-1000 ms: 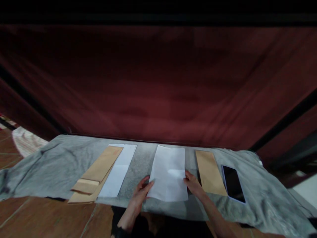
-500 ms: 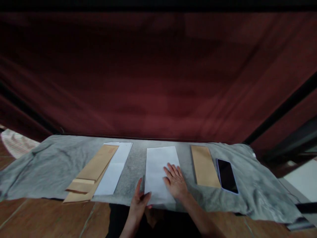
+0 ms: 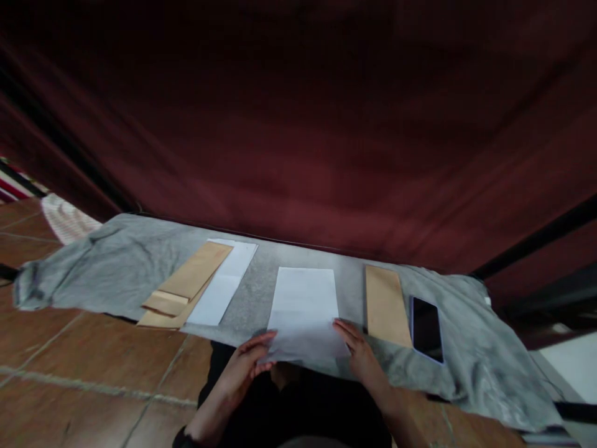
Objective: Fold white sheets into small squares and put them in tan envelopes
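A white sheet of paper (image 3: 304, 305) lies on the grey cloth (image 3: 107, 274) in front of me. My left hand (image 3: 245, 364) pinches the sheet's near left corner, fingers closed on its edge. My right hand (image 3: 359, 351) holds the near right corner, fingers on top of the paper. The near edge of the sheet looks slightly lifted off the cloth.
A brown envelope (image 3: 385, 305) and a black phone (image 3: 425, 328) lie to the right. To the left lie stacked brown envelopes (image 3: 186, 283) over white sheets (image 3: 224, 286). A dark red curtain (image 3: 298, 137) hangs behind. Tiled floor (image 3: 84, 373) surrounds the cloth.
My right hand slid from lying flat on the middle of the sheet to its near right corner. My left hand closed on the near left corner. The camera view shifted.
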Tool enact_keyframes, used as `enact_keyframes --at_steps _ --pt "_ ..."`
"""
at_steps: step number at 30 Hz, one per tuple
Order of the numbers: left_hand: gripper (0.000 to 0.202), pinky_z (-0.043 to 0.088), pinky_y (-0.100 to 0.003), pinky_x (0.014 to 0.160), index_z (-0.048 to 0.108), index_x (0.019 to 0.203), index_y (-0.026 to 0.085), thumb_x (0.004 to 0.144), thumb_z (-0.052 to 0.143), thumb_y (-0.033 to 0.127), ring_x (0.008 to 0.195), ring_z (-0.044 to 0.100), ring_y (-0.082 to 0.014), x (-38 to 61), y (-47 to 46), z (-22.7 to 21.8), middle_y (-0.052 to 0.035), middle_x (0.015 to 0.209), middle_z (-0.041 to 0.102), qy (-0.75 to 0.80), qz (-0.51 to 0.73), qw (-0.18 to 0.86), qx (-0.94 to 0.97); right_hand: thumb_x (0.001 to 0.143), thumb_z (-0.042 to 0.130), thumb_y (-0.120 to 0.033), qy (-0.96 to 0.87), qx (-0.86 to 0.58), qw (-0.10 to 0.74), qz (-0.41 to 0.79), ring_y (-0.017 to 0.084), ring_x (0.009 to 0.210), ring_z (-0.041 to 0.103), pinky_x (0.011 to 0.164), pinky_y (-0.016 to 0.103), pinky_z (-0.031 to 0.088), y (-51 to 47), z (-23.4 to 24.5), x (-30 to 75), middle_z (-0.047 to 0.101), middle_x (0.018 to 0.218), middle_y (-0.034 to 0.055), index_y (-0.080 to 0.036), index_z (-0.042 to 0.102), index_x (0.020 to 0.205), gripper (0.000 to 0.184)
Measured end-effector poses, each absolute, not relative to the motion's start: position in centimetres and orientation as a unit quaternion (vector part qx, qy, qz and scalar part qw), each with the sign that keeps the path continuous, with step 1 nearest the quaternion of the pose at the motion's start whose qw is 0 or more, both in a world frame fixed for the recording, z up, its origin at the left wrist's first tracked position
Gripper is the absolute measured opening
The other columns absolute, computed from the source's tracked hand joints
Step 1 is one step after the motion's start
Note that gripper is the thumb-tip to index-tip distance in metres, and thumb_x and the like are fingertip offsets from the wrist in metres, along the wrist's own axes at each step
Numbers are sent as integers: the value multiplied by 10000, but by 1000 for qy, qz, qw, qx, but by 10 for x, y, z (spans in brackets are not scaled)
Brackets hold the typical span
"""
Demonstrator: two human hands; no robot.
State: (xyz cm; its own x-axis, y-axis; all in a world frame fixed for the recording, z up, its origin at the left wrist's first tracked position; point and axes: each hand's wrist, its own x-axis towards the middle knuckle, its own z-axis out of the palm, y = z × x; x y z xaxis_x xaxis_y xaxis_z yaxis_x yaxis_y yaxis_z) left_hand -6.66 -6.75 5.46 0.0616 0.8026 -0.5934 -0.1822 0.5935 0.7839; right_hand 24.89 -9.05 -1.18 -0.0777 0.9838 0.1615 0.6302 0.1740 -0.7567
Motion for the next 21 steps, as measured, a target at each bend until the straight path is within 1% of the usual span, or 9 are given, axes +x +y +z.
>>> enact_keyframes --at_steps 3,5,7,9,12,14,17,19,21 --pt "338 591 -275 682 769 977 176 659 768 291 865 698 -196 -73 -64 61 -106 1230 696 567 385 682 255 831 463 -88 -675 -576 379 262 208 1325 538 1155 435 419 -88 -7 244 610 1400 49 -275 647 1311 548" --pt "340 596 -296 712 753 1020 170 734 743 353 890 700 -210 -77 -56 64 -116 1160 716 555 413 677 252 851 478 -136 -664 -588 383 258 225 1262 580 1132 425 426 -78 -1 237 669 1302 58 -265 701 1206 438" --pt "431 594 -342 766 711 1126 160 819 670 459 911 704 -231 -78 -45 62 -123 1051 728 545 460 653 254 908 467 -203 -635 -634 359 258 240 1136 641 1063 398 456 -65 6 228 730 1134 68 -254 733 1062 311" --pt "528 576 -391 838 656 1219 152 854 608 531 974 695 -256 -75 -29 54 -123 1036 718 555 513 591 283 962 456 -297 -595 -690 324 257 244 980 683 943 353 491 -50 12 221 749 978 75 -241 722 936 273" --pt "547 518 -400 953 615 1271 176 809 659 466 1135 629 -264 -62 -2 36 -120 1224 666 614 530 429 397 978 461 -334 -568 -728 292 248 241 868 691 824 314 488 -30 14 216 744 897 70 -233 680 875 262" --pt "561 513 -396 946 591 1298 159 783 669 368 1095 639 -257 -52 16 24 -120 1172 679 643 477 378 464 972 468 -297 -568 -736 284 235 244 867 696 805 308 479 -20 14 214 744 911 77 -225 669 889 230" --pt "617 530 -374 851 495 1400 111 808 602 249 885 676 -224 -40 33 14 -70 943 704 651 402 345 544 964 475 -248 -566 -746 273 219 253 869 710 787 310 482 -14 13 212 750 946 98 -202 667 1027 208" --pt "649 525 -344 791 428 1459 109 826 552 179 777 671 -204 -36 36 12 -29 834 686 660 356 321 579 962 477 -230 -564 -756 262 205 260 871 721 785 321 492 -16 13 210 755 974 116 -173 620 1211 292" --pt "667 516 -325 764 397 1487 118 833 529 134 743 667 -198 -35 35 12 -17 805 676 675 320 292 597 963 477 -213 -568 -771 232 170 264 894 728 813 334 501 -22 12 207 756 1013 128 -146 520 1375 420"
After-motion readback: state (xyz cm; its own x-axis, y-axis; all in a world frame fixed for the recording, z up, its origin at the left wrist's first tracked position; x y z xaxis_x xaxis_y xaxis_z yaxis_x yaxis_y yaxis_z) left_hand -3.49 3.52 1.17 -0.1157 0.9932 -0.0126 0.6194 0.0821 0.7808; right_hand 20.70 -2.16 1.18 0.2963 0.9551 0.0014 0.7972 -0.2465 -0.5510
